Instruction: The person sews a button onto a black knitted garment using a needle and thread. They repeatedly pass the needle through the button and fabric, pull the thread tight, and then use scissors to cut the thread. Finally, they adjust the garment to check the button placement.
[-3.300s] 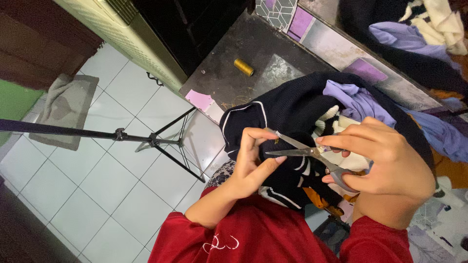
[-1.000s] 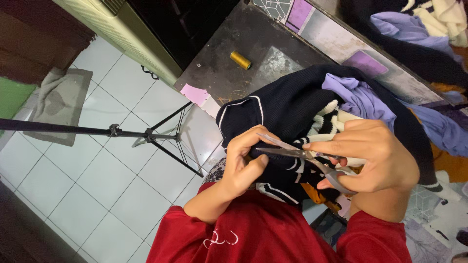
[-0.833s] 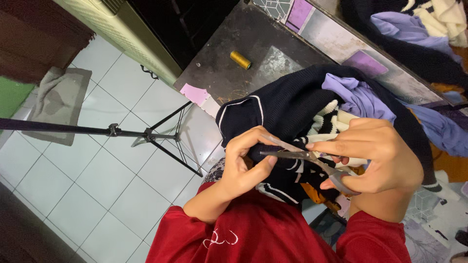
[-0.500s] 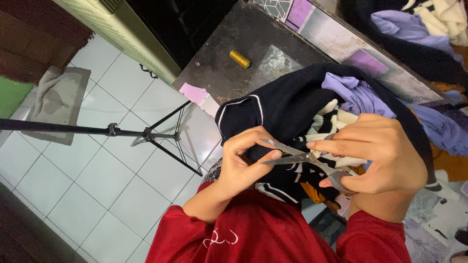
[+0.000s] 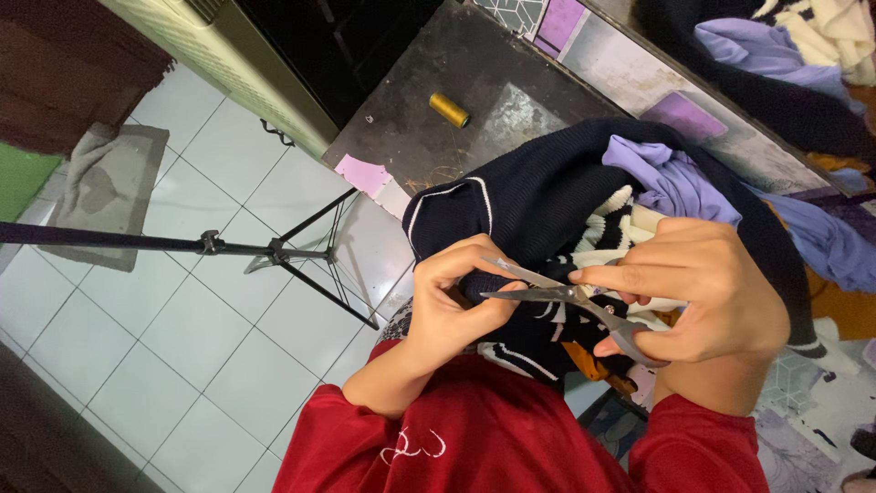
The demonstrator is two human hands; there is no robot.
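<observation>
Scissors (image 5: 547, 297) blades now parted between hands, right hand (image 5: 703, 292) gripping handles, left hand (image 5: 452, 310) pinching dark garment (image 5: 538, 196).

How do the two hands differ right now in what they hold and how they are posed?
The right hand grips the handles of the scissors, index finger stretched along them; the left hand pinches the dark garment at the blade tips. The right hand sits over the clothes pile, the left at the garment's edge above the tiled floor. Both are bare, with red sleeves.
</observation>
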